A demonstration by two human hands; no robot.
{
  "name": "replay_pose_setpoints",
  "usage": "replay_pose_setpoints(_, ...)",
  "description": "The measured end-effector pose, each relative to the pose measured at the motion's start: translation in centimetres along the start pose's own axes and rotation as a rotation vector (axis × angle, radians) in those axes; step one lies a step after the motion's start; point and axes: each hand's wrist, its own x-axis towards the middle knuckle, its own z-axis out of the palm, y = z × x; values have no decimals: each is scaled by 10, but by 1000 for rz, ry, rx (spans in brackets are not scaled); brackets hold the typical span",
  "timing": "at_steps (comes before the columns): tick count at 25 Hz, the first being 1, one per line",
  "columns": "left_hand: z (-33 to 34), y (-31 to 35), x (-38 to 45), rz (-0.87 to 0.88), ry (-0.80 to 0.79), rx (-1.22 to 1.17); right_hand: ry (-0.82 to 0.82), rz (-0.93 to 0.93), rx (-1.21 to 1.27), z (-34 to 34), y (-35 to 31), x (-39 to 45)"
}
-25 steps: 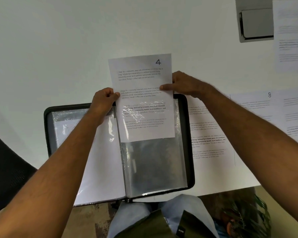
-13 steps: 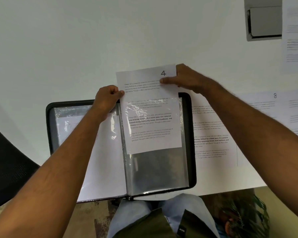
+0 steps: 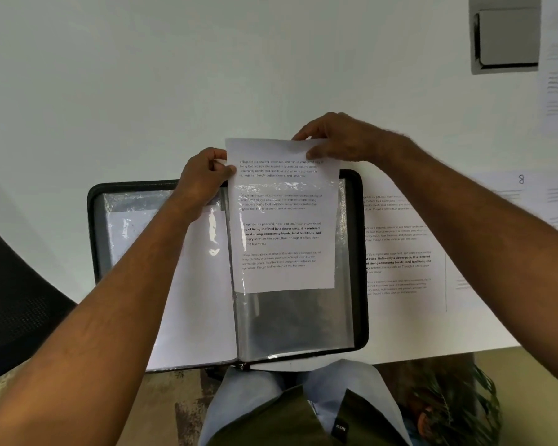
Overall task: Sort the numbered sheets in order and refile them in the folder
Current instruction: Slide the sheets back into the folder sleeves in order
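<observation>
Since a second ago the sheet (image 3: 284, 220) has slid deeper into the clear sleeve (image 3: 297, 317) on the right page of the folder (image 3: 360, 252), which lies open at the table's near edge. The right hand (image 3: 342, 140) now pinches its top right corner; the left hand (image 3: 203, 178) pinches the sleeve's mouth at the sheet's left edge. Thin paper buckles if pushed, so holding the top corners suits it. The left page's sleeve already holds a sheet. More sheets lie on the table (image 3: 142, 91) to the right.

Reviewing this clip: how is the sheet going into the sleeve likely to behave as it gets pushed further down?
The sheet is thin, so it will probably buckle if pushed only from the top. The right hand and left hand pinch its top edge and side, likely to keep it flat. The glossy sleeve looks slick.
</observation>
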Motion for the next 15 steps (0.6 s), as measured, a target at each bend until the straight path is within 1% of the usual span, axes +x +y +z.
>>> replay_pose_setpoints(6, -3, -5, -3, 87, -50, -85, -148, -10, -91, 5, -5, -1)
replay_pose_setpoints(9, -3, -3, -5, 75, -59, -80, -200, -9, -138, 4, -8, -1)
replay_pose_setpoints(11, 0, -2, -7, 37, -26, -11, -178, -8, -149, 3, -10, 1)
replay_pose_setpoints(15, 1, 0, -6, 46, 4, 97, -48, -42, -74, 5, -13, 4)
